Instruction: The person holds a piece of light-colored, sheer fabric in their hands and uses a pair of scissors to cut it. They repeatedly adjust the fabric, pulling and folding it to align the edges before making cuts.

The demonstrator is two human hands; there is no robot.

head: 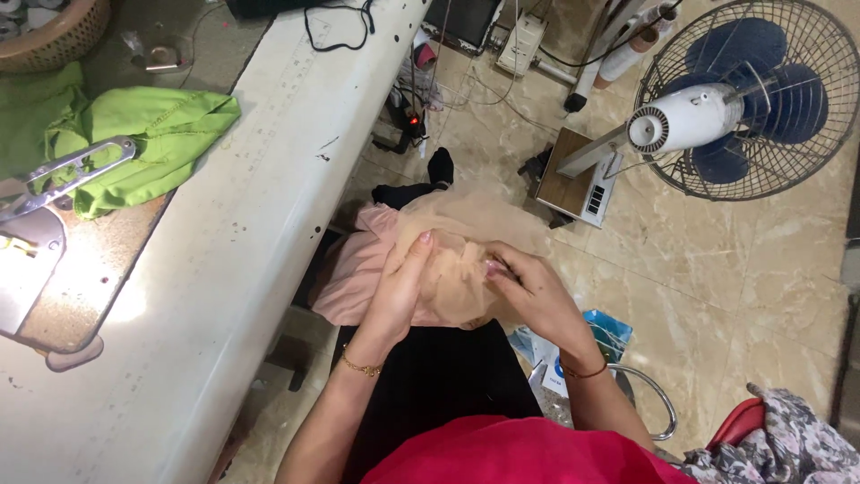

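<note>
Looking down from the head cam here: both hands are working a bunch of sheer beige mesh fabric (457, 237) over my lap, with a pink garment (354, 278) bunched under it and spilling toward the sewing worktop (233, 242) on my left. The left hand (399, 287) has its grip pressed together on the mesh, thumb up on top, pinching a fold from the left side. The right hand (528, 287) is curled in from the right, fingertips pinching the same piece near its middle. So the mesh sits right between the two grips, touching both, and its bulk fans out away from me, past the fingers toward the floor. Neither hand is clearly nearer; they meet at the fold.

Around that: green cloth (134, 134) lies up on the worktop beside the metal presser area of the sewing machine (45, 233), well apart from the hands. A standing fan (743, 99) sits on the tiled floor off to the right, with a small wooden-topped box (578, 175) near it.
</note>
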